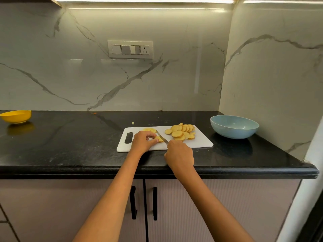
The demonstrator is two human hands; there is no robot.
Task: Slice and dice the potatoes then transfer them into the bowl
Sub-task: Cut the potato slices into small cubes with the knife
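A white cutting board (pixel 201 143) lies on the black counter. A heap of round potato slices (pixel 180 132) sits at its far right part. My left hand (pixel 143 141) pinches a small stack of potato slices (pixel 160 139) near the board's middle, with a few more slices (pixel 149 130) just beyond my fingers. My right hand (pixel 179 154) grips a knife (pixel 161 136) whose handle is hidden in my fist; the blade rests against the held slices. A pale blue bowl (pixel 234 126) stands to the right of the board, with nothing visible inside.
A yellow bowl (pixel 16 116) sits at the counter's far left. A tiny potato scrap (pixel 132 122) lies behind the board. Marble walls close the back and the right side. The counter's front edge (pixel 104 170) runs below my wrists, with cabinet doors underneath.
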